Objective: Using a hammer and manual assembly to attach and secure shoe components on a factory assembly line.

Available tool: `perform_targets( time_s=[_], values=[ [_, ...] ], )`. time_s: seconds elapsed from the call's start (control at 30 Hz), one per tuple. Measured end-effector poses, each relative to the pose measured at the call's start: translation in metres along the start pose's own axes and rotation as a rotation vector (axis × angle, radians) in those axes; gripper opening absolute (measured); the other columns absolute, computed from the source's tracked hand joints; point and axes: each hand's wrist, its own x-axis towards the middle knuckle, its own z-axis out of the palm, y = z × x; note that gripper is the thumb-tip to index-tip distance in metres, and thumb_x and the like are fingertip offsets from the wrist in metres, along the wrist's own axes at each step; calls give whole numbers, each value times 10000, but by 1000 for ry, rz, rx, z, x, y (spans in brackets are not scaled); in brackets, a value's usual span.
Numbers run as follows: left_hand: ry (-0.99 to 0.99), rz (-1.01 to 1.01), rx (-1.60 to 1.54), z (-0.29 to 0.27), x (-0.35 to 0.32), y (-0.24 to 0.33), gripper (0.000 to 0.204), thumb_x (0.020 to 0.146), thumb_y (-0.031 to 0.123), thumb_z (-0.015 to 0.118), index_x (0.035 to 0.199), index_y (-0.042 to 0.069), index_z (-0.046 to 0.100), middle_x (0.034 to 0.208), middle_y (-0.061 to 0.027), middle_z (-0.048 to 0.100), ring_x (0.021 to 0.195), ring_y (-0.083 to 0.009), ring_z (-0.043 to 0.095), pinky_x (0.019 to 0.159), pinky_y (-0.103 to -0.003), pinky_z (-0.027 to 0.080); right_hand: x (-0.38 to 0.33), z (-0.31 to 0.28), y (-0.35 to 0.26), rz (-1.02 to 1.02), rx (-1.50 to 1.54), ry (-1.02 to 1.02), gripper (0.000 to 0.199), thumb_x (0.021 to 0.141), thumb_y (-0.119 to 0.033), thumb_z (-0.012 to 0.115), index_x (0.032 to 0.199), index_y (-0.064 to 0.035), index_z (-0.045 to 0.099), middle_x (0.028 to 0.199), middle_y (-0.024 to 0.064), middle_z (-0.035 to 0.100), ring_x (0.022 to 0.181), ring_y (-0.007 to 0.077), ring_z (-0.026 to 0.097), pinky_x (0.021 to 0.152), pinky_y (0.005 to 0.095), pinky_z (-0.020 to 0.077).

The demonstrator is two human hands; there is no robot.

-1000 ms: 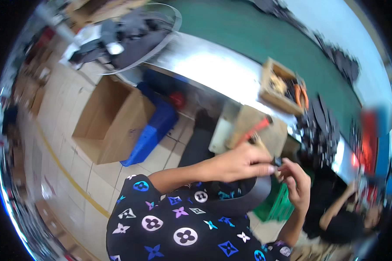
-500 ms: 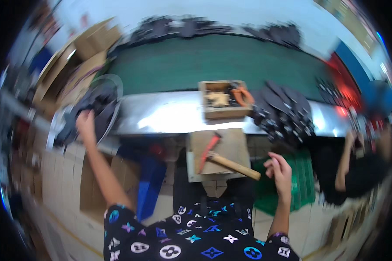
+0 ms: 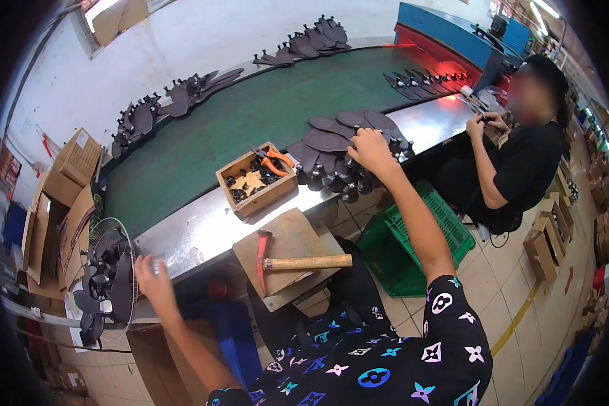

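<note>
"Right hand was on the pile of soles at the front edge of the counter, fingers curled down; pinching one? Couldn't tell!"

"And the left hand?"

"Fingers spread, just beside the basket at the counter's left end!"

"How much was done?"

"Hard to judge! More soles lined the far edge of the belt, and the near pile looked far from used up. The hammer lay unheld across the board."

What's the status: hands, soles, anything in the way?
Left hand open, near dark pieces. Right hand at sole pile, grip unclear. Hammer lying on board, clear of both hands.
</note>
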Motion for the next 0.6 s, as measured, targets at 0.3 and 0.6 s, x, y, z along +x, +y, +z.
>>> perform_targets(
  time_s=[0.3,0.6],
  values=[
    [-73,143,1,-13,-20,87,260,904,158,630,1156,91,624,1443,-144,457,1406,-344,353,1127,-523,234,39,-18,32,476,790,-30,470,881,-473,630,856,-10,705,828,126,706,827,308,678,743,406,499],
    [-167,162,-138,4,-23,120,242,899,146,631,1134,89,634,1439,-140,463,1413,-343,344,1134,-518,222,16,39,90,303,424,-149,441,823,-472,732,1054,-100,677,1204,178,519,1093,391,564,949,548,445]
  ],
)
